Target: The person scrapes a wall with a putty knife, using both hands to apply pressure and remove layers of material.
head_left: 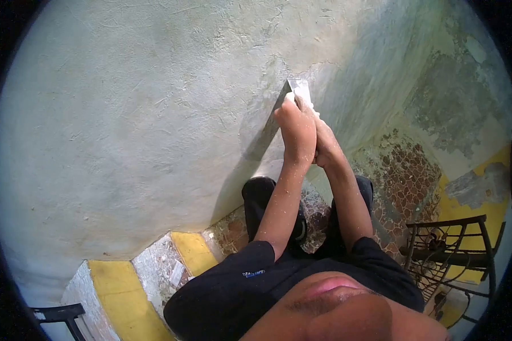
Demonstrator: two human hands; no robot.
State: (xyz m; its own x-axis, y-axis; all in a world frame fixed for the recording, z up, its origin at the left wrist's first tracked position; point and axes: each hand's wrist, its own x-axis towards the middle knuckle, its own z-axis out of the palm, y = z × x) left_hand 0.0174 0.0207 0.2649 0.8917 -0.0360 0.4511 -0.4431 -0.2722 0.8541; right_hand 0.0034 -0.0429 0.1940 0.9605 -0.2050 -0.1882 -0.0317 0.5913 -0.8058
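Note:
A scraper (300,85) with a flat metal blade meets the grey-white plastered wall (170,113) in front of me. White dust or plaster coats the blade and my fingers. My left hand (297,129) is closed around the scraper just below the blade, its thumb side toward the wall. Pressed against it on the right, my right hand (326,139) is also closed on the tool, its fingers partly covered by the left hand. The handle is hidden inside both hands. Pale specks dot both forearms.
Debris lies on the brown patterned floor (409,176) at right. Yellow-and-white steps (116,284) descend at lower left, with chips on them. A black metal railing (449,224) stands at right, and another dark rail (60,311) shows at lower left. Paint peels from the right wall (455,102).

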